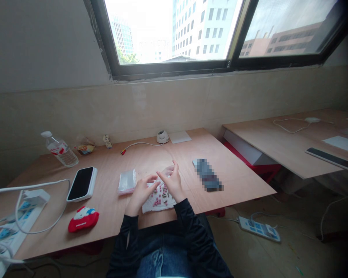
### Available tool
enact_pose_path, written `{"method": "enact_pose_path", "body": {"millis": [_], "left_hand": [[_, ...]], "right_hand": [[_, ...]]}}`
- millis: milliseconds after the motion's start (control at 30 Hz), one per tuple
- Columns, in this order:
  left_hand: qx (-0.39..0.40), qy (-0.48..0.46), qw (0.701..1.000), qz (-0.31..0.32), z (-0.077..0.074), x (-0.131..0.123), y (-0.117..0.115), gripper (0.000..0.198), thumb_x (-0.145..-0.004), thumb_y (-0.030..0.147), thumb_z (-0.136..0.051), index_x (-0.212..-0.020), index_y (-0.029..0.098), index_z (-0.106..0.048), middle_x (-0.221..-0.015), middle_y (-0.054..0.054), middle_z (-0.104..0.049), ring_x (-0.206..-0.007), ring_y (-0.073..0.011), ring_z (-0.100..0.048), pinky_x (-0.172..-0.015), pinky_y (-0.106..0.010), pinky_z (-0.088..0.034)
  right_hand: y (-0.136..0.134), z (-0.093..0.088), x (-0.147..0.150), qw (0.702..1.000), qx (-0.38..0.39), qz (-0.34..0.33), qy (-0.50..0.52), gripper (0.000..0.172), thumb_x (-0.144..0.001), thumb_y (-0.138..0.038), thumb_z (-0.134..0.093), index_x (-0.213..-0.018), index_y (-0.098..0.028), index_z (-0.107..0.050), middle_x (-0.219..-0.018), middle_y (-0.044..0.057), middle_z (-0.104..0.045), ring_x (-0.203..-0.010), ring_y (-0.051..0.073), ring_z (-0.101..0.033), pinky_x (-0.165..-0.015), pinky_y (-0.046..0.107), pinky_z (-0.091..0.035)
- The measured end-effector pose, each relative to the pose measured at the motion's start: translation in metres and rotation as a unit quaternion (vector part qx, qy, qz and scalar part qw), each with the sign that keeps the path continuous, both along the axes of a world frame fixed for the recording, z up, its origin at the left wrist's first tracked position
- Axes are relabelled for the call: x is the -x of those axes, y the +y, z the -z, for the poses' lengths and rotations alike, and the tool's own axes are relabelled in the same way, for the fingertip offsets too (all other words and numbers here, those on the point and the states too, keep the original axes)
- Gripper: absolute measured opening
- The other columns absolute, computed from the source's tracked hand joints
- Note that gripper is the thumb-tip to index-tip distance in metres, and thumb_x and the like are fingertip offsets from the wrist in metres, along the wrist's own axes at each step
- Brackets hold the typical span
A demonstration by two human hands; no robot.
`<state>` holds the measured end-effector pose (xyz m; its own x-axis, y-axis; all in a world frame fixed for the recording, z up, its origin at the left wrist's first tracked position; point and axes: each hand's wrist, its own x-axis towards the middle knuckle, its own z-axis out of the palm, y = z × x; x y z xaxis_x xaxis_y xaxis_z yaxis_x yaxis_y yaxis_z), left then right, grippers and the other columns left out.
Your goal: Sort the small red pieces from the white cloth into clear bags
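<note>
My left hand (141, 192) and my right hand (174, 184) are raised close together above a white sheet (150, 209) on the table. Small pink pieces (157, 200) and a few metallic-looking bits (164, 195) lie scattered on that sheet. The left fingers curve inward with the thumb under them; what they hold, if anything, is too small to make out. On the right, thumb and index finger stand apart, the thumb's tip near the left fingertips. Something pale and see-through shows behind the right hand, but I cannot tell what it is. Clear plastic bags (127, 181) lie beside my left hand.
On the wooden table (113, 212) are a white-cased phone (81, 184), a red pouch (83, 219), a water bottle (60, 150), a dome camera (162, 136) with cable, and a blurred-out object (208, 175) at right. A power strip (24, 224) with cords occupies the left corner.
</note>
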<state>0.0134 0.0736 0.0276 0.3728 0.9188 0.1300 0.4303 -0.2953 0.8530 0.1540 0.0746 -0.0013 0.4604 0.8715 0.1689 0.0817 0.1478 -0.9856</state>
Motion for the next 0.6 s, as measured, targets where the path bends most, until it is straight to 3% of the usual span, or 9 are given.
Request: {"method": "enact_pose_path", "body": {"millis": [267,433,600], "left_hand": [[-0.025,-0.015,0.999,-0.038,-0.007,0.000,0.000,0.023,-0.081,0.033,-0.056,-0.090,0.017,-0.069,-0.094,-0.007,-0.072,-0.090,-0.0224,-0.065,-0.082,-0.032,-0.048],[-0.013,-0.041,0.999,-0.026,-0.007,-0.001,0.001,0.028,-0.084,0.038,-0.051,-0.084,0.016,-0.068,-0.087,-0.006,-0.070,-0.086,-0.0212,-0.063,-0.077,-0.030,-0.048],[0.005,-0.063,0.998,-0.025,-0.009,-0.002,0.000,0.033,-0.084,0.042,-0.048,-0.078,0.015,-0.065,-0.079,-0.005,-0.067,-0.080,-0.0195,-0.062,-0.075,-0.028,-0.047]], "right_hand": [[-0.002,-0.017,-0.002,0.995,-0.001,-0.037,0.095,0.092,-0.056,-0.042,-0.077,-0.135,-0.018,-0.035,-0.105,0.010,-0.061,-0.093,0.021,-0.060,-0.081,0.033,-0.047],[-0.009,-0.033,-0.016,0.982,0.001,-0.103,0.160,0.051,-0.070,-0.049,-0.065,-0.109,-0.016,-0.062,-0.089,0.008,-0.067,-0.080,0.018,-0.063,-0.068,0.027,-0.046],[-0.014,-0.038,-0.028,0.975,0.016,-0.099,0.198,0.038,-0.069,-0.047,-0.065,-0.090,-0.015,-0.069,-0.085,0.008,-0.069,-0.074,0.017,-0.064,-0.061,0.024,-0.043]]}}
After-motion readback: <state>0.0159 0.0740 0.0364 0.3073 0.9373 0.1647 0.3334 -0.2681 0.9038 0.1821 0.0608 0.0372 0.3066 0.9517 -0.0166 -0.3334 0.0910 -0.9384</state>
